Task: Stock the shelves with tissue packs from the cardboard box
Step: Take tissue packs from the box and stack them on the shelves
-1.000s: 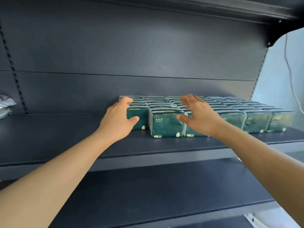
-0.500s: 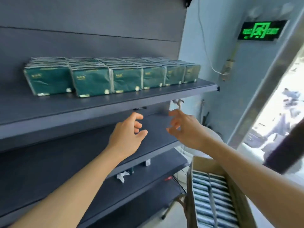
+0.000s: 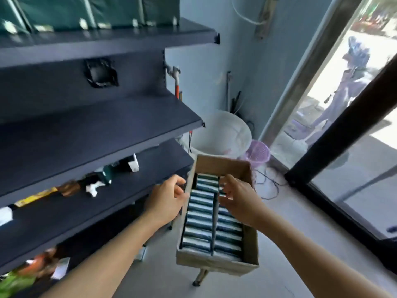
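An open cardboard box (image 3: 249, 241) stands on a small stand by the shelving, filled with two rows of tissue packs (image 3: 199, 220) seen edge-on. My left hand (image 3: 166, 201) hovers at the box's left wall, fingers loosely curled and holding nothing. Over the right row hangs my right hand (image 3: 238, 201), fingers spread and relaxed, also holding nothing. Green tissue packs (image 3: 111, 9) stand in a row on the top shelf (image 3: 120, 37) at the upper left.
Dark shelves (image 3: 96, 130) run along the left; the lower ones carry small scattered items (image 3: 94, 186). A white bucket (image 3: 223, 134) and a purple basket (image 3: 258, 152) stand behind the box. A glass wall with a dark frame (image 3: 335, 147) closes the right side.
My view swung from the stocked top shelf down and right to the box. Both hands left the shelved packs and dropped to hover over the box, holding nothing.
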A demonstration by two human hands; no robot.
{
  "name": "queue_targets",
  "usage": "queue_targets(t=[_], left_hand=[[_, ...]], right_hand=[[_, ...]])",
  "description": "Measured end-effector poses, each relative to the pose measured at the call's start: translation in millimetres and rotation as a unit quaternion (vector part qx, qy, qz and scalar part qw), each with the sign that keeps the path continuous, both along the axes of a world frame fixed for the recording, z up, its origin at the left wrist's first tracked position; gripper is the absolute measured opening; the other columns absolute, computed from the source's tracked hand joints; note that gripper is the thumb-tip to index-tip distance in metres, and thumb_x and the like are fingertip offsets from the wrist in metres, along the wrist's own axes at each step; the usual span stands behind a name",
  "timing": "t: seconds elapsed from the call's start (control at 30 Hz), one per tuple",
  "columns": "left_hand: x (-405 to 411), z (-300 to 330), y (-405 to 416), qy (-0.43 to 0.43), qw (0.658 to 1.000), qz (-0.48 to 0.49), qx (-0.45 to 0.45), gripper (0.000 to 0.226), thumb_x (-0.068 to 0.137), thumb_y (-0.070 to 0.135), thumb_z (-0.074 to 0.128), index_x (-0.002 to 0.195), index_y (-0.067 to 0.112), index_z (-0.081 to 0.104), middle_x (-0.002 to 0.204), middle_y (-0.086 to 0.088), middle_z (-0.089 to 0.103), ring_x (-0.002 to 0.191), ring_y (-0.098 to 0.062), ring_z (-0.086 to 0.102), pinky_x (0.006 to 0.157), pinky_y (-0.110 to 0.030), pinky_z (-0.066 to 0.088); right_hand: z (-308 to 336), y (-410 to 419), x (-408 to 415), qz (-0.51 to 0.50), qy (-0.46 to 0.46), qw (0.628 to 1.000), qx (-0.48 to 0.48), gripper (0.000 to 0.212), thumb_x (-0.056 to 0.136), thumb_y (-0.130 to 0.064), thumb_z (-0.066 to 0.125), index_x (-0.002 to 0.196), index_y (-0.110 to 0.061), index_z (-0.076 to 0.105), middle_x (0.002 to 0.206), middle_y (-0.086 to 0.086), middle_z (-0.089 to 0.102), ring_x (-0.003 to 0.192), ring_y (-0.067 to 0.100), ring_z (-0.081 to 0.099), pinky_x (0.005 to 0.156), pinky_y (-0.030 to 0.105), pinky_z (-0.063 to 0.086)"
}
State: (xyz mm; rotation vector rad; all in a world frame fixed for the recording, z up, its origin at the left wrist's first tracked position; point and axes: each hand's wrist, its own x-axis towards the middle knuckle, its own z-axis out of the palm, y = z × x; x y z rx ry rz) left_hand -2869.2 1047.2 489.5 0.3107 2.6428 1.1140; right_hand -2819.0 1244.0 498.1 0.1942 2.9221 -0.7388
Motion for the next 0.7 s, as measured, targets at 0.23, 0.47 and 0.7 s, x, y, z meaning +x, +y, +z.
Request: queue_targets(t=[0.23,0.47,0.7], left_hand=[[21,-100,60,-0.112,0.992,-0.009,-0.058,0.025,0.084,0.024,0.063,0.109,0.025,0.058,0.093,0.009,0.062,0.087,-0.013,0.062,0.082,-0.034,0.052],[1,-192,81,-0.138,0.979,-0.06,-0.138,0.03,0.089,0.022,0.061,0.118,0.021,0.055,0.118,0.004,0.06,0.108,-0.015,0.057,0.091,-0.034,0.048],[-59,-279,106,-0.087,0.967,-0.138,-0.198,0.029,0.089,0.016,0.059,0.117,0.02,0.052,0.125,0.001,0.056,0.109,-0.018,0.054,0.091,-0.039,0.048]], right_hand=[[-101,75,25,-0.036,-0.111,0.993,-0.022,0.043,0.089,-0.029,0.057,0.128,-0.016,0.044,0.124,0.005,0.053,0.108,0.023,0.054,0.086,0.032,0.045],[-193,90,13,-0.072,-0.166,0.982,-0.057,0.039,0.092,-0.024,0.053,0.128,-0.014,0.044,0.123,0.005,0.051,0.107,0.023,0.053,0.086,0.032,0.046],[-278,99,-30,-0.135,-0.183,0.972,-0.063,0.042,0.093,-0.016,0.052,0.133,-0.01,0.043,0.133,0.006,0.047,0.122,0.023,0.044,0.096,0.032,0.043]])
